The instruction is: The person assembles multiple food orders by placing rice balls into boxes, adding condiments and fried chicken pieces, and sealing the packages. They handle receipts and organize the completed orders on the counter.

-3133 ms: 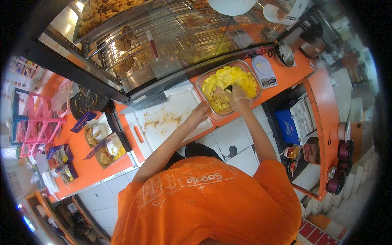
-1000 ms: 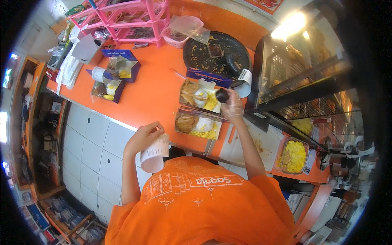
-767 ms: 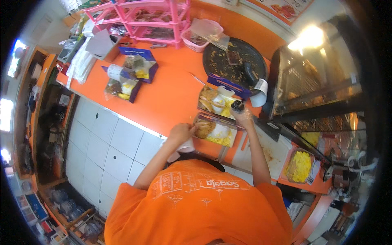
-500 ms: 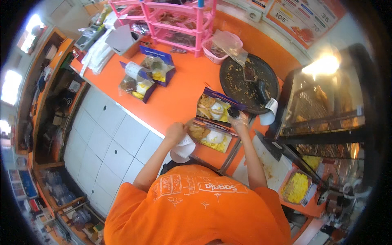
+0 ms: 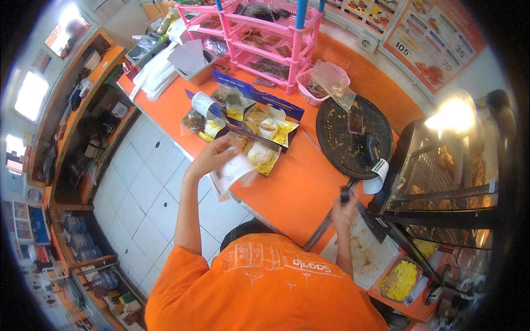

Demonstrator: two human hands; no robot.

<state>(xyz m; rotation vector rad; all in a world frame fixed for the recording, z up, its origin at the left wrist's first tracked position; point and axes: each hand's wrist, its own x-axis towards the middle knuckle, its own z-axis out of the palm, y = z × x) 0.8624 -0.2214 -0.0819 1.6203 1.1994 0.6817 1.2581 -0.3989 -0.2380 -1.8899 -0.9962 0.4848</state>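
Observation:
My left hand (image 5: 212, 157) holds white paper slips (image 5: 236, 171) just above the near edge of an open food box (image 5: 260, 156) with rice and yellow food on the orange counter (image 5: 298, 190). Behind it stands a second open box (image 5: 270, 124). My right hand (image 5: 345, 208) is closed on a small dark utensil (image 5: 345, 194) over the counter's front edge. It is between the boxes and a white cutting board (image 5: 367, 255).
Two more food packs (image 5: 221, 105) lie at the left. A round black tray (image 5: 353, 135) with crumbs sits beside a glass display case (image 5: 447, 165). A pink rack (image 5: 259, 33) stands at the back. A tub of yellow food (image 5: 400, 278) is at lower right.
My left hand has carried the paper slips from my chest up to the food boxes. My right hand has drawn back from the boxes toward the cutting board with the utensil.

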